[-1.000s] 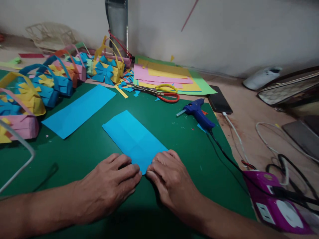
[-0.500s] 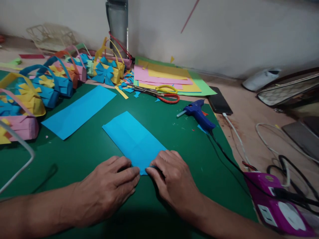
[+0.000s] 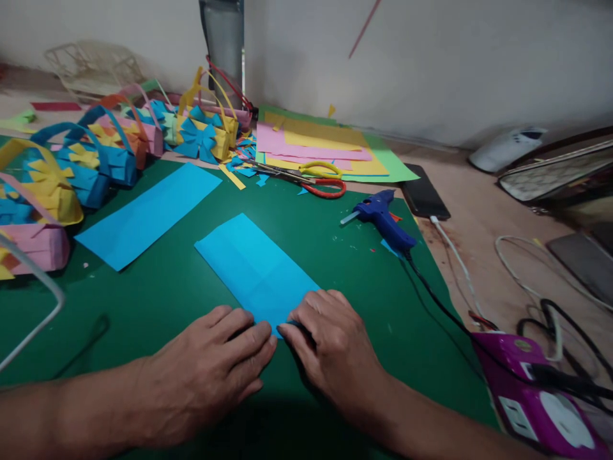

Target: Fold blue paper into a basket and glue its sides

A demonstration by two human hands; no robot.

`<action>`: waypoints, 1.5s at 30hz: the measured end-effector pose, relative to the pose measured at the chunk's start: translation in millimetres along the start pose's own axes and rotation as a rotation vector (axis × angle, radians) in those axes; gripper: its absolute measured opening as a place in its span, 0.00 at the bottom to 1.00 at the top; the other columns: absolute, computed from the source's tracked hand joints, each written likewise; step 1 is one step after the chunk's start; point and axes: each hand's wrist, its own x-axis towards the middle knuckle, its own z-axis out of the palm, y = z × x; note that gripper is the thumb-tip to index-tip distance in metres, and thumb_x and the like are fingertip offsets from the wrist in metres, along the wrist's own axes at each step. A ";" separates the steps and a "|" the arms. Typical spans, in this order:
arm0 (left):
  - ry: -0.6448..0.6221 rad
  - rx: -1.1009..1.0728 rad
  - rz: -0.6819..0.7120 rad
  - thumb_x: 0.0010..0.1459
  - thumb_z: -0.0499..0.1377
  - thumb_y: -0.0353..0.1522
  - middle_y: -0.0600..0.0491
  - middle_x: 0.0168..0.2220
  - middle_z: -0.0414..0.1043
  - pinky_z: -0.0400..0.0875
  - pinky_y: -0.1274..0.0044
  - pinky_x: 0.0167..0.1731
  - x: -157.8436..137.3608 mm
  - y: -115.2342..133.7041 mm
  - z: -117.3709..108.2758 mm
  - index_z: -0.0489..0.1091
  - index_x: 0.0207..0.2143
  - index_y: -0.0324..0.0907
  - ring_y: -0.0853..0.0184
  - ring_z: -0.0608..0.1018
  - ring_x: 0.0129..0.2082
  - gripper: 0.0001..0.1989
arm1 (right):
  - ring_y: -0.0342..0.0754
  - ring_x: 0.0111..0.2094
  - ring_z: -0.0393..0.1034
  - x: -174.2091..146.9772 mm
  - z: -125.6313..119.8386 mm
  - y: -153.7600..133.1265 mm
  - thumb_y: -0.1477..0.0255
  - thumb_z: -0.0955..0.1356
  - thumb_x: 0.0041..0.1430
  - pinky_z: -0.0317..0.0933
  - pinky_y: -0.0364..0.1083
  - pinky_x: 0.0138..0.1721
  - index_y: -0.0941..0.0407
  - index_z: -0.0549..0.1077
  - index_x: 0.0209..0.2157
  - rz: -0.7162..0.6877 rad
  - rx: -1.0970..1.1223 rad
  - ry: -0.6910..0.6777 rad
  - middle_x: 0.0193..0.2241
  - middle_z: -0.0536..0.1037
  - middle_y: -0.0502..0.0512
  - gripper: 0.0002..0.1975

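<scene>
Head view: looking down on a green-topped desk (image 3: 158, 300), both hands at work on paper.
Blue sheet (image 3: 258, 268): lying on the desk at centre, slanting down to the hands; faintly creased across the middle, near end partly hidden by fingers.
Left hand (image 3: 211, 358): fingers together and curled, tips down at the near end; thumb tucked low, apart from the paper as far as visible. Cannot tell whether gripping or only pressing.
Right hand (image 3: 335, 338): closed, with thumb and bent fingers pinching the near right edge.
Just changed: left fingertips shifted slightly towards the right thumb, nearly meeting at the near end; blue sheet left lying in the same place. Judged to mean close work along that edge, with the rest held steady.
Second sheet (image 3: 151, 214): also blue, flat beyond the left hand, untouched.
Glue gun (image 3: 383, 220): lying to the right, beyond the right hand.
Scissors (image 3: 325, 188): resting beside the paper stack (image 3: 311, 150), well apart from both hands.
Baskets (image 3: 89, 185): ranged along the left side.
</scene>
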 end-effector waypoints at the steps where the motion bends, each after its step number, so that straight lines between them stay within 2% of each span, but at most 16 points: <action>1: -0.013 -0.001 -0.004 0.62 0.53 0.33 0.47 0.44 0.70 0.63 0.67 0.36 0.1 0.5 0.2 0.64 0.50 0.35 0.60 0.69 0.40 0.16 | 0.46 0.27 0.60 0.0 -0.1 0.3 0.74 0.66 0.58 0.49 0.47 0.32 0.58 0.68 0.24 0.002 -0.001 -0.004 0.23 0.69 0.52 0.09; 7: -0.021 0.012 -0.033 0.61 0.54 0.34 0.48 0.46 0.69 0.61 0.67 0.38 -1.2 1.8 0.1 0.63 0.51 0.37 0.60 0.68 0.41 0.17 | 0.46 0.28 0.61 0.4 -1.7 1.6 0.73 0.67 0.57 0.49 0.47 0.33 0.57 0.68 0.23 0.015 -0.019 -0.016 0.23 0.69 0.51 0.09; 11: -0.075 -0.002 -0.037 0.61 0.54 0.35 0.48 0.46 0.69 0.60 0.68 0.37 1.3 0.4 -4.3 0.63 0.50 0.38 0.60 0.68 0.40 0.17 | 0.45 0.27 0.61 1.0 -3.9 2.3 0.73 0.67 0.56 0.49 0.46 0.32 0.57 0.67 0.23 0.034 -0.038 -0.025 0.23 0.69 0.50 0.09; 19: -0.094 -0.028 -0.044 0.62 0.52 0.35 0.47 0.48 0.67 0.60 0.66 0.39 4.5 0.0 -7.7 0.63 0.50 0.38 0.58 0.67 0.42 0.16 | 0.45 0.27 0.61 -0.7 -7.6 1.2 0.75 0.62 0.60 0.49 0.47 0.33 0.57 0.67 0.23 0.052 -0.088 -0.020 0.23 0.69 0.52 0.11; 30: -0.106 -0.044 -0.043 0.63 0.51 0.35 0.47 0.48 0.66 0.60 0.66 0.39 3.2 -0.6 -8.9 0.63 0.51 0.38 0.58 0.67 0.42 0.16 | 0.44 0.26 0.58 1.2 -8.0 5.0 0.76 0.60 0.59 0.47 0.47 0.33 0.57 0.63 0.21 0.056 -0.112 -0.003 0.21 0.66 0.51 0.13; 37: -0.087 -0.035 -0.045 0.63 0.51 0.35 0.47 0.48 0.67 0.61 0.65 0.39 4.4 0.4 -10.5 0.63 0.50 0.39 0.58 0.67 0.42 0.16 | 0.44 0.25 0.57 1.2 -8.3 4.3 0.76 0.61 0.58 0.50 0.49 0.38 0.56 0.63 0.20 0.040 -0.136 0.028 0.21 0.66 0.50 0.13; 45: -0.065 -0.024 -0.043 0.62 0.51 0.35 0.47 0.47 0.67 0.60 0.66 0.39 5.6 0.9 -11.9 0.64 0.49 0.39 0.58 0.67 0.42 0.15 | 0.44 0.25 0.57 0.4 -9.1 3.4 0.77 0.59 0.58 0.50 0.52 0.42 0.56 0.63 0.20 0.048 -0.131 -0.007 0.22 0.66 0.50 0.12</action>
